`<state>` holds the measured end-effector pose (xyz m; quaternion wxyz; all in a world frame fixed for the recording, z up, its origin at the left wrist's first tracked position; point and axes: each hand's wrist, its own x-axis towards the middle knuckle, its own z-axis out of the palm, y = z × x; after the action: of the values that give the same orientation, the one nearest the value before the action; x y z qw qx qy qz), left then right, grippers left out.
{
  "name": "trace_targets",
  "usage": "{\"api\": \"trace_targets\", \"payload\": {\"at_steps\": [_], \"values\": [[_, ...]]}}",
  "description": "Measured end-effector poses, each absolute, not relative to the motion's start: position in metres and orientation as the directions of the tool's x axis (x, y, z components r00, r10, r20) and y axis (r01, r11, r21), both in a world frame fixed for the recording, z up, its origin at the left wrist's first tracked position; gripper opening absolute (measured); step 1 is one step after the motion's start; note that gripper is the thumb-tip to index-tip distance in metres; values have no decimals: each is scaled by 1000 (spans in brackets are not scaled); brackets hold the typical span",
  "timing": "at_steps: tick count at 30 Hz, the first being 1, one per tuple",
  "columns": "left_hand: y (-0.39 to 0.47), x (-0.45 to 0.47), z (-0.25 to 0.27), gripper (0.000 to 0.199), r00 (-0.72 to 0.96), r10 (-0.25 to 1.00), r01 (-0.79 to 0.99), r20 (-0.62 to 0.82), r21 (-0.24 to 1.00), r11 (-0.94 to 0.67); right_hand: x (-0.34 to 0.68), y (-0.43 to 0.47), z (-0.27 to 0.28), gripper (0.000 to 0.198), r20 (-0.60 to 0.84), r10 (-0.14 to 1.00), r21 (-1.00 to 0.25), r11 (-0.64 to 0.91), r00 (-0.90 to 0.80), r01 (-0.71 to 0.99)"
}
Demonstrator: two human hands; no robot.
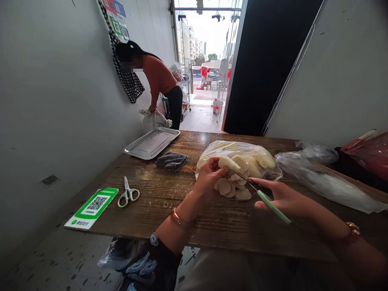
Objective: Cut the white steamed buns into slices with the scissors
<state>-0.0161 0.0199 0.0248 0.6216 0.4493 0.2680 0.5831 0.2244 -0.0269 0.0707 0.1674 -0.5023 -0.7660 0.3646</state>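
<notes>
Between the fingers of my left hand (212,173) is a pale, cream-coloured slice (229,163), raised above the table. My right hand (280,196) grips scissors with light green handles (274,208). Their blades point left and meet the lower right edge of the slice; whether they are cutting into it I cannot tell. Just beyond my hands lies a clear plastic bag (212,150) full of similar pale pieces. Below the held slice, several cut pieces (232,190) are heaped on the wooden table (182,218).
Left of my hands lie white-handled scissors (129,194), a green QR-code card (93,206), a dark grey cloth (172,161) and a metal tray (153,143). Plastic bags (327,182) lie at right. Beyond the table a person (160,76) bends over a white sack (154,120).
</notes>
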Motion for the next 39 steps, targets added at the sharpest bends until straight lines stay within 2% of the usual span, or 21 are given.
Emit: {"api": "trace_targets", "payload": {"at_steps": [5,12,16,23,32,39], "values": [[19,-15,27,54,173,965,-450,195,887,-99,221,-30,75,89,-182,857,-776,176,-482,605],[21,-14,23,48,141,969,-431,204,893,-126,219,-30,73,71,-119,872,-782,213,-475,586],[21,-14,23,47,148,968,-447,203,887,-118,220,-29,67,67,-90,893,-768,219,-441,602],[19,-17,22,52,244,961,-530,133,848,18,223,-28,62,70,-67,912,-751,221,-405,622],[19,-16,16,53,325,941,-554,92,825,110,228,-26,46,60,-20,916,-720,265,-400,642],[22,-14,9,52,273,958,-570,94,817,82,229,-25,40,74,-51,923,-654,257,-381,711]]}}
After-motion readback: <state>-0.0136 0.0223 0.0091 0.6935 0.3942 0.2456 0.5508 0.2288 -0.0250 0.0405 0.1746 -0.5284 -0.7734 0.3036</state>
